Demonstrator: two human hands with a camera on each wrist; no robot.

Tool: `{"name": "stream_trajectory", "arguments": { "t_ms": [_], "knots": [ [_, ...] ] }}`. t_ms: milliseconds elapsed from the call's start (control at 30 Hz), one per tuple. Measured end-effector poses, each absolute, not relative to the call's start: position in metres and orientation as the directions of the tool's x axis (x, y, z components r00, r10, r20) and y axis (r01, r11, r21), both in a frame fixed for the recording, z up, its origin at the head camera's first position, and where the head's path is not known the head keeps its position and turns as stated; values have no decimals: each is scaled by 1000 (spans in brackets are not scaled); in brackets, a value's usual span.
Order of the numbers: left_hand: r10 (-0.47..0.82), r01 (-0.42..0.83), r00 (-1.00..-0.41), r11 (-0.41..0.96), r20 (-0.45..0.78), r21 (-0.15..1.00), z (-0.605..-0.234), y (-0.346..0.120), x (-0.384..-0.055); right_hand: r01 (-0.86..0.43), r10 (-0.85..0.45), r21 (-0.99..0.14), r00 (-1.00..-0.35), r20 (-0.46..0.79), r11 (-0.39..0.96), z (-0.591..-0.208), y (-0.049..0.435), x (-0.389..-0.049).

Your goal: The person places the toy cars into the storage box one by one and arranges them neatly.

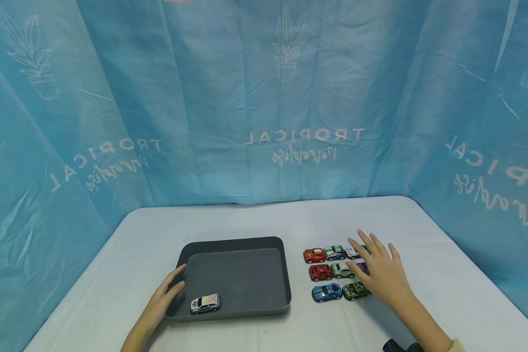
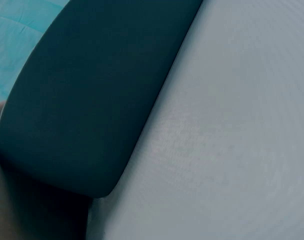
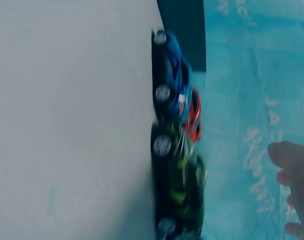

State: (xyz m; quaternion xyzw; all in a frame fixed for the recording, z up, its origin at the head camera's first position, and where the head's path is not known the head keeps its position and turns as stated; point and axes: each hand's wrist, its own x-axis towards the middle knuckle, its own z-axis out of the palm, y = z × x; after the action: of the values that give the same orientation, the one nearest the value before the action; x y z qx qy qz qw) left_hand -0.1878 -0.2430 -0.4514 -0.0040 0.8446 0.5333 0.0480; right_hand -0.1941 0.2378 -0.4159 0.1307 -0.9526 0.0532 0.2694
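Note:
A dark grey tray (image 1: 242, 278) lies on the table. My left hand (image 1: 159, 298) rests on its left rim, thumb and a finger reaching over the edge. Inside the tray, at the near left, sits a white patterned toy car (image 1: 205, 303). My right hand (image 1: 380, 271) hovers with spread fingers over the right end of several toy cars, holding nothing. Close to it are a camouflage green car (image 1: 356, 290), a purple car (image 1: 363, 267), partly hidden by the thumb, and a white car (image 1: 353, 252). The right wrist view shows the green car (image 3: 179, 190) below the blue car (image 3: 174, 75).
Other cars stand in rows right of the tray: a red car (image 1: 314, 255), a green and white car (image 1: 335, 253), a second red car (image 1: 320, 272), a pale green car (image 1: 342, 270). A blue curtain (image 1: 264, 107) surrounds the white table (image 1: 229, 222). A black object (image 1: 393, 345) shows at the near edge.

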Motion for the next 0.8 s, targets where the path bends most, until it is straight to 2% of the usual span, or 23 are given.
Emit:
{"name": "stream_trajectory", "arguments": {
  "t_ms": [100,267,433,567,800],
  "knots": [
    [40,-64,-995,433,-90,899,-452,-242,-188,-273,-245,24,-817,523,962,-421,248,-197],
    [33,-73,-995,433,-96,899,-451,-242,-187,-294,-287,55,-848,445,954,-424,261,-202],
    [40,-60,-996,437,-86,897,-450,-243,-187,-370,-361,71,-818,449,926,-429,270,-205],
    [41,-64,-995,443,-91,894,-450,-243,-187,-411,-397,70,-802,447,909,-434,275,-207],
    [34,-69,-995,445,-94,893,-450,-243,-188,-423,-403,26,-840,362,906,-441,281,-208]
  ]
}}
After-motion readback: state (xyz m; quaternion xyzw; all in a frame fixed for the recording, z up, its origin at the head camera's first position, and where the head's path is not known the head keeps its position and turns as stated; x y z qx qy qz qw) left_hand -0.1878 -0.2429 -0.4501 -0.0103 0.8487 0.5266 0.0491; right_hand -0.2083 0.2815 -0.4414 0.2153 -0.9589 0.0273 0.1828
